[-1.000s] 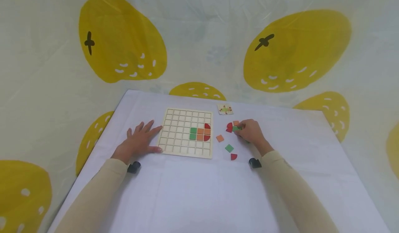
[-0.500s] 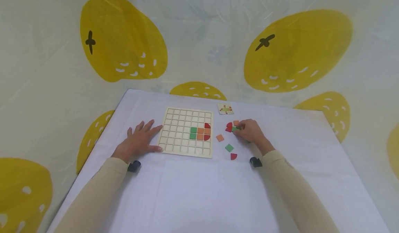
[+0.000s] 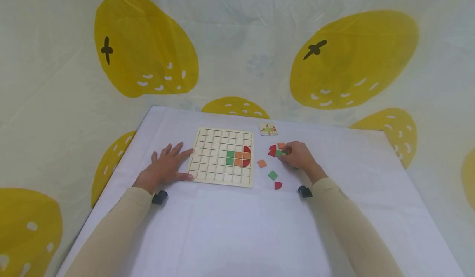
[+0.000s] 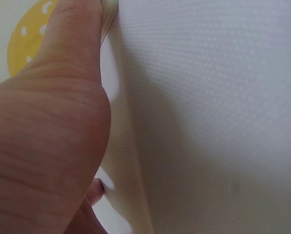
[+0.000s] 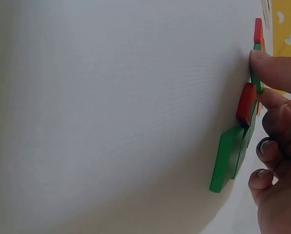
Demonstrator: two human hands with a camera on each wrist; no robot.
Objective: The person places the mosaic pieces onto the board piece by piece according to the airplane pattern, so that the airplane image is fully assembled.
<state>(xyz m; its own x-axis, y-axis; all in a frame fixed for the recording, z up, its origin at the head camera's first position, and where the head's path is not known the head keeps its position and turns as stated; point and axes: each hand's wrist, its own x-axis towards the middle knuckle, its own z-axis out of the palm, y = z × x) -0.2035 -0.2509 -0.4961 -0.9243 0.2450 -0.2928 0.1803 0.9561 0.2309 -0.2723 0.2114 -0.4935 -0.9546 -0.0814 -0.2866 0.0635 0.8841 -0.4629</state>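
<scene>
My left hand [image 3: 163, 167] lies spread at the left edge of a pale wooden grid board [image 3: 209, 159], thumb and index finger touching its rim. Green square tiles [image 3: 230, 154], orange squares [image 3: 238, 156] and red quarter-circle tiles [image 3: 246, 149] sit in cells at the board's right side. Right of the board, my right hand [image 3: 299, 157] pinches a green tile [image 5: 256, 82] between thumb and index finger, its other fingers curled. Close by in the right wrist view are a red tile [image 5: 246, 104] and a thick green tile [image 5: 223, 161]. The left wrist view shows mostly thumb and tablecloth.
A small pattern card [image 3: 268, 129] lies behind the loose tiles. Nearer the board are a loose orange tile [image 3: 262, 163], a green tile [image 3: 273, 175] and a red quarter-circle [image 3: 278, 185]. A white cloth [image 3: 222, 227] covers the table; a lemon-print curtain [image 3: 245, 29] hangs behind.
</scene>
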